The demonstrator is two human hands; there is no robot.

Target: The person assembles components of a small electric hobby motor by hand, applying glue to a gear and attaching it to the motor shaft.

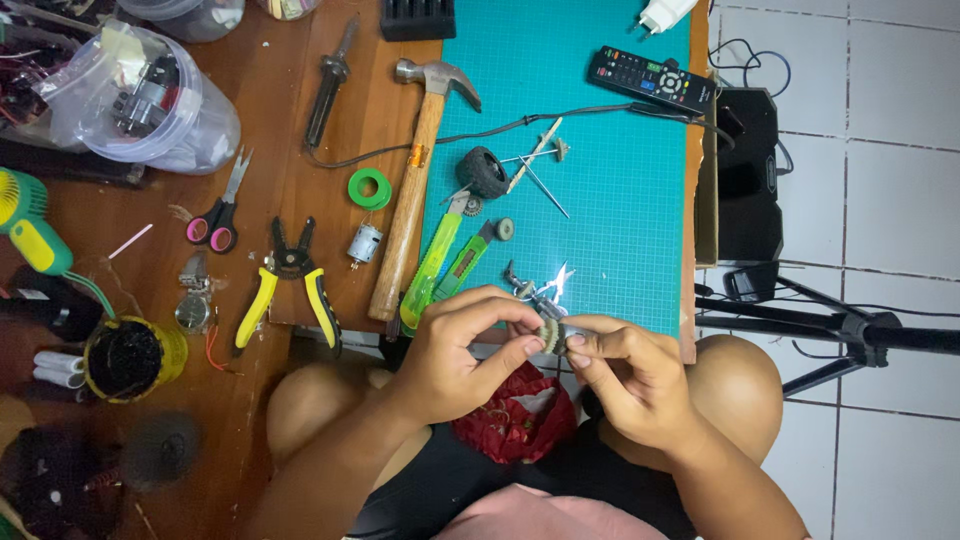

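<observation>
both hands meet just in front of the near edge of the counter (300, 90), over the lap; the left hand (455, 350) pinches a small pale gear (549, 338) between thumb and forefinger, and the right hand (620, 365) is closed on the short grey part (562, 333) the gear sits against, fingertips of both hands nearly touching; the grip is only at the fingertips, so the gear looks likely to slip if the hands twist against each other, and it would drop into the red cloth (515, 415) on the lap or roll to the floor, where a piece this small is hard to find; a bright glare falls on the metal bits (540, 285) on the teal mat (600, 200) just beyond the hands, which may hide fine detail; the green knives (440, 260) lie close to the left wrist, and whether their blades are out cannot be told; a careless reach there could nick a hand; the hammer (410, 200) and yellow pliers (288, 285) lie well clear.
</observation>
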